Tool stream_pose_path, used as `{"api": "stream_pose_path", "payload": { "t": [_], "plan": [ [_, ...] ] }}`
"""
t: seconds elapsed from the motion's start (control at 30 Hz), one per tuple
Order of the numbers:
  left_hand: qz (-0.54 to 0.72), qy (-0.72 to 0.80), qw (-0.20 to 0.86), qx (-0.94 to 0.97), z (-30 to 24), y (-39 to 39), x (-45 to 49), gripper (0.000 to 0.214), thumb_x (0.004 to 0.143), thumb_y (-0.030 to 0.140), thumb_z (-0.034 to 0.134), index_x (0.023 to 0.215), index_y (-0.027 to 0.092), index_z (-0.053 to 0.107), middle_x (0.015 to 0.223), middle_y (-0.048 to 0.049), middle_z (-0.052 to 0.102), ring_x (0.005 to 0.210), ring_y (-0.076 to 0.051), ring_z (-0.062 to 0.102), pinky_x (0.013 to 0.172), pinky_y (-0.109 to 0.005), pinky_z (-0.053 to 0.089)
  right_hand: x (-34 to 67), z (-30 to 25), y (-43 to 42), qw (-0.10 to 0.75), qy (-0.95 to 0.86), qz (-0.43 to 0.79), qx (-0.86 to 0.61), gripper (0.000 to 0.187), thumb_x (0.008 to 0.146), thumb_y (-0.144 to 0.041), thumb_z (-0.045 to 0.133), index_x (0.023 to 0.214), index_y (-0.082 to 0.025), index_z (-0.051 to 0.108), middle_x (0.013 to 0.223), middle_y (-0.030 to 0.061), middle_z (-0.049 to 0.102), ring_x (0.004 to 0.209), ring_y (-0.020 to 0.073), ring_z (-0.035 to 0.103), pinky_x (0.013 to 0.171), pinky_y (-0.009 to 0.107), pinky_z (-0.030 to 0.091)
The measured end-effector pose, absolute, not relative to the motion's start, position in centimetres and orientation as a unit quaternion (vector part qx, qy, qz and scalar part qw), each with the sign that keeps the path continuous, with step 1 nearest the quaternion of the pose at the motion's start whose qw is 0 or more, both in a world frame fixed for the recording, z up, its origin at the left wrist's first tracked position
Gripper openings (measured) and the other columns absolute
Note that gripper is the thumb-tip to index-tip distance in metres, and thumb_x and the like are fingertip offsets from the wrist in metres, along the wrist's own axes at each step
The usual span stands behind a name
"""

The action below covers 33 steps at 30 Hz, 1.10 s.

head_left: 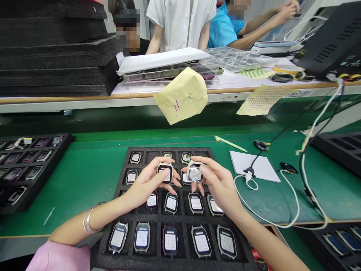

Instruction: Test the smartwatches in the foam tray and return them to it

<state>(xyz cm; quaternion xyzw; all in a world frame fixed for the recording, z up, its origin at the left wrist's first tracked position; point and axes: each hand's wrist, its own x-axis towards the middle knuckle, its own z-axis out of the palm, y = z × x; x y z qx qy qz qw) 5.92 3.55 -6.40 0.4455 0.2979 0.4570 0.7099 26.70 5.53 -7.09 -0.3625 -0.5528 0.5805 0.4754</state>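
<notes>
My left hand grips a strapless smartwatch body, thumb on its lit screen. In my right hand is a second smartwatch body with a pale case, its thumb lying at the screen's right edge. Both watches are held side by side, apart from each other, above a black foam tray. Several more watches with lit screens sit in the tray's compartments, among them a purple-cased watch in the front row. My fingers and forearms hide parts of the middle rows.
Another foam tray of watch cases lies at left. To the right are a white pad, a pale green pen and loose cables. Stacked black foam stands on the shelf. People are beyond it.
</notes>
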Motion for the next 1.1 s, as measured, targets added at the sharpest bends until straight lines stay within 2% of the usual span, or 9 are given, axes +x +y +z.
{"api": "stream_pose_path", "payload": {
  "t": [0.13,0.3,0.47,0.57,0.67,0.8,0.97,1.03,1.1],
  "plan": [
    [0.462,0.294,0.694,0.467,-6.7,3.7,5.9,0.020,0.095,0.026,0.050,0.114,0.018,0.049,0.088,-0.0072,0.063,0.079,-0.019,0.066,0.064,-0.030,0.057,27.0,-6.9,5.2,0.472,-0.560,0.590,-0.339,0.025,0.095,-0.032,0.056,0.118,-0.024,0.062,0.097,0.0081,0.072,0.054,0.0159,0.066,0.039,0.022,0.043],
    [0.477,0.273,0.706,0.447,-6.5,3.5,5.7,0.031,0.088,0.017,0.053,0.118,0.018,0.049,0.096,-0.0083,0.063,0.089,-0.021,0.064,0.072,-0.033,0.058,27.0,-6.6,4.8,0.465,-0.563,0.595,-0.336,0.030,0.094,-0.027,0.058,0.123,-0.026,0.060,0.101,0.0078,0.072,0.058,0.0161,0.067,0.042,0.023,0.046],
    [0.473,0.268,0.706,0.454,-6.2,3.1,5.7,0.042,0.079,0.006,0.053,0.119,0.020,0.048,0.097,-0.0069,0.063,0.090,-0.020,0.062,0.074,-0.035,0.057,26.6,-6.4,4.8,0.474,-0.554,0.578,-0.367,0.021,0.090,-0.025,0.064,0.111,-0.024,0.064,0.089,0.0052,0.073,0.047,0.0099,0.060,0.037,0.018,0.040],
    [0.471,0.278,0.702,0.456,-6.2,2.9,5.8,0.042,0.079,0.005,0.052,0.119,0.019,0.047,0.096,-0.0072,0.064,0.089,-0.020,0.062,0.074,-0.034,0.056,26.5,-6.2,4.8,0.471,-0.552,0.576,-0.377,0.018,0.089,-0.026,0.065,0.107,-0.022,0.065,0.085,0.0053,0.074,0.043,0.0088,0.057,0.035,0.018,0.037],
    [0.475,0.279,0.699,0.455,-6.2,2.8,5.7,0.045,0.080,0.005,0.051,0.122,0.020,0.046,0.099,-0.0074,0.063,0.091,-0.020,0.062,0.076,-0.034,0.056,26.8,-6.1,4.5,0.465,-0.559,0.582,-0.364,0.027,0.091,-0.031,0.062,0.116,-0.022,0.063,0.092,0.0082,0.074,0.047,0.0130,0.062,0.036,0.021,0.039],
    [0.481,0.284,0.694,0.456,-6.3,2.8,5.4,0.047,0.081,0.005,0.051,0.125,0.022,0.046,0.105,-0.0078,0.062,0.095,-0.021,0.062,0.079,-0.035,0.056,27.1,-6.1,4.2,0.456,-0.559,0.596,-0.354,0.035,0.088,-0.030,0.066,0.122,-0.024,0.061,0.096,0.0085,0.073,0.053,0.0168,0.065,0.039,0.024,0.042],
    [0.478,0.289,0.700,0.445,-6.2,2.6,5.5,0.044,0.084,0.007,0.053,0.125,0.022,0.046,0.102,-0.0079,0.063,0.094,-0.021,0.062,0.079,-0.036,0.056,26.8,-4.8,3.6,0.459,-0.562,0.580,-0.372,0.025,0.088,-0.029,0.067,0.113,-0.025,0.065,0.087,0.0064,0.072,0.046,0.0138,0.061,0.036,0.022,0.041],
    [0.474,0.290,0.704,0.442,-6.1,2.4,5.5,0.040,0.087,0.010,0.053,0.125,0.022,0.046,0.100,-0.0074,0.063,0.093,-0.020,0.062,0.079,-0.035,0.056,26.8,-3.7,2.3,0.434,-0.571,0.604,-0.347,0.032,0.086,-0.029,0.070,0.117,-0.029,0.064,0.091,0.0069,0.072,0.053,0.0167,0.065,0.040,0.023,0.047],
    [0.470,0.291,0.705,0.444,-6.2,2.2,5.6,0.035,0.091,0.015,0.052,0.125,0.022,0.046,0.099,-0.0073,0.062,0.092,-0.020,0.062,0.079,-0.034,0.056,27.1,-2.5,0.3,0.399,-0.600,0.625,-0.299,0.054,0.080,-0.030,0.076,0.130,-0.036,0.054,0.103,0.0090,0.070,0.066,0.0229,0.070,0.049,0.031,0.057]
  ]
}}
